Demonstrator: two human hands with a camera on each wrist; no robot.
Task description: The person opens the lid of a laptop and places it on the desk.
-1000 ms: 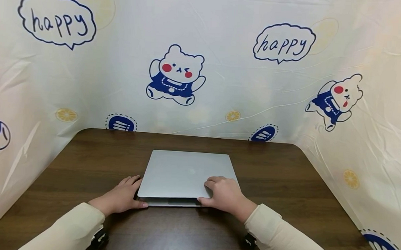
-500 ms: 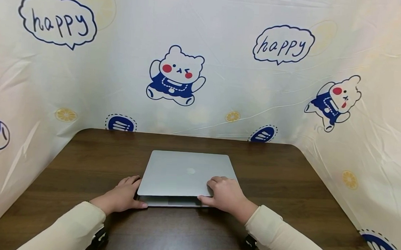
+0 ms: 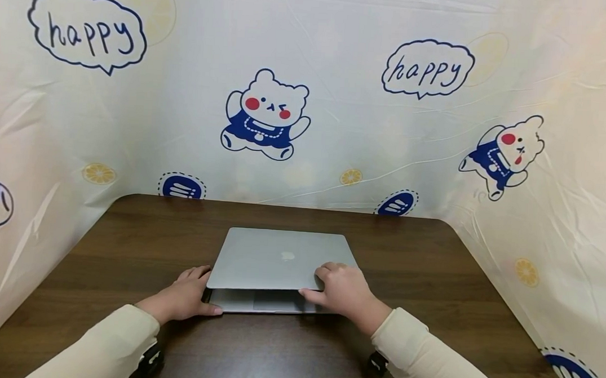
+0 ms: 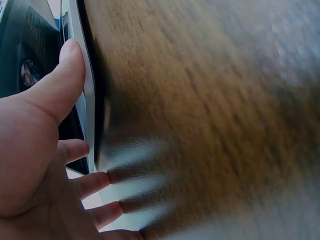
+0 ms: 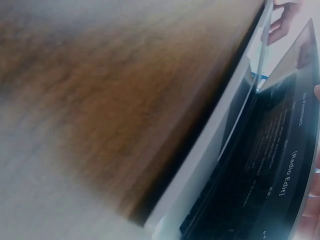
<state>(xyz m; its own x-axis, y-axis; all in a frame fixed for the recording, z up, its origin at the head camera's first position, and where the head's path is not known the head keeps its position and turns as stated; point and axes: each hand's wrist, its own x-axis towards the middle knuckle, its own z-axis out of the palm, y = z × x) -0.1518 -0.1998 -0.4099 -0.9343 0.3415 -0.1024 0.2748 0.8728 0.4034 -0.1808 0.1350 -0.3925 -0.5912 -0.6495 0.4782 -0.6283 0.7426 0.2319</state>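
A silver laptop lies on the table, its lid raised a little at the front, with a strip of the base showing below. My left hand holds the base's front left corner; in the left wrist view the thumb lies along its edge and the other fingertips reach down at the side. At the lid's front right, my right hand grips the edge, fingers on top and thumb at the front edge. In the right wrist view the screen is lit with white text; the right fingers are partly hidden behind the lid.
The dark wooden table has rounded far corners. A pale curtain printed with bears and the word "happy" stands behind it and along both sides. Black straps sit at both wrists, below the cream sleeves.
The lid's front edge has risen, and the gap above the base has widened. My right hand has moved slightly up with the lid; the left hand stays at the corner.
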